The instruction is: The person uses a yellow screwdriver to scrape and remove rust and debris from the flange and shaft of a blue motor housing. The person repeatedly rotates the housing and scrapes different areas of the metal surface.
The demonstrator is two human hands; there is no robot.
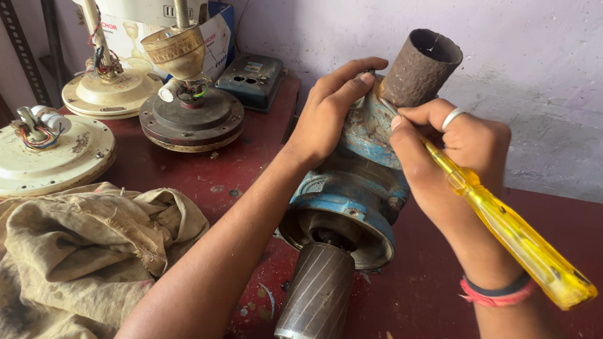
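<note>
Far left on the red table: a cream fan motor with loose wires, and in front of it a dirty cloth. Behind them two more fan motors, one cream, one dark, with a grey switch box against the wall.

Centre: the blue pump stands tilted on the table, its ribbed rotor and shaft pointing toward me, its rusty pipe stub up and away.

My left hand is clamped on the pump body just below the stub, fingers over the top, steadying it.

My right hand grips the yellow screwdriver near its shank, handle trailing out to the right. The tip sits at the casing beside the stub, touching my left fingertips; the exact seat is hidden.

Judgement: I am working a fastener or seam at the top of the casing. The next move calls for a firm left-hand hold, and the tip kept clear of my fingers if it slips.
</note>
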